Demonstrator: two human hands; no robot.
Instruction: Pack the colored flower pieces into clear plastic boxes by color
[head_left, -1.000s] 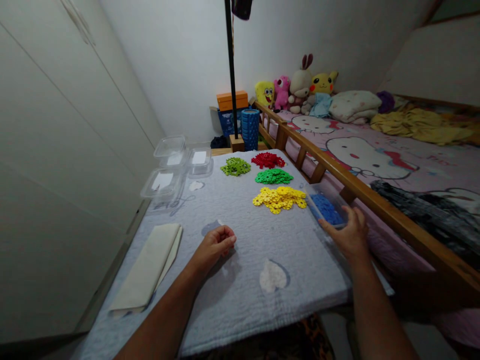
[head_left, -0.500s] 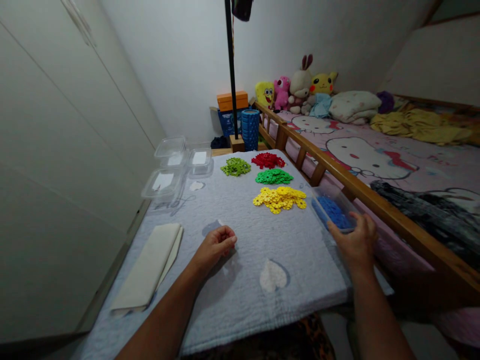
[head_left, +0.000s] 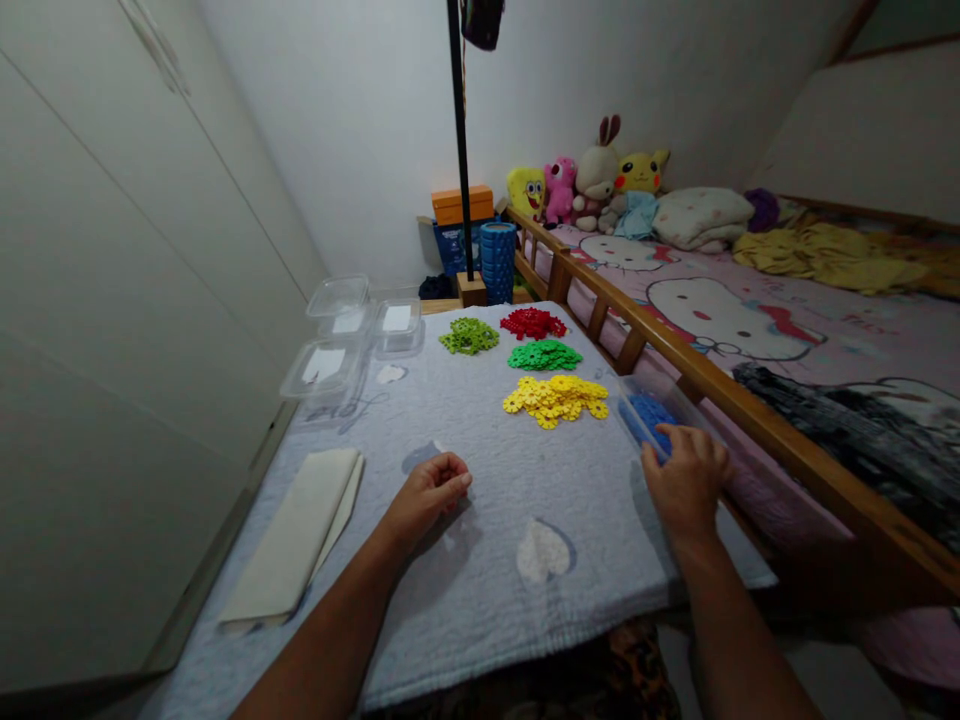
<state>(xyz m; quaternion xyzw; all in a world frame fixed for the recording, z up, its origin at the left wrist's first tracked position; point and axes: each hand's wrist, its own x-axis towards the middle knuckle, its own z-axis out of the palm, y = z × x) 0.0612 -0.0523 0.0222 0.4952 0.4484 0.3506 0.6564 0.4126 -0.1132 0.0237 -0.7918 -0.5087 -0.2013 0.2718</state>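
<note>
My right hand grips the near end of a clear plastic container of blue pieces at the table's right edge. My left hand rests on the pale blue cloth as a loose fist, fingers curled; whether anything is in it is hidden. Beyond lie heaps of flat plastic pieces: yellow, green, red and lime green.
Several clear empty containers stand at the table's far left. A folded cream cloth lies at the near left. A wooden bed rail runs along the right. A black pole rises behind the table. White cupboard doors stand at the left.
My right hand has closed round the container's near end and shifted slightly inward. The left hand has stayed put. The camera tilted a little.
</note>
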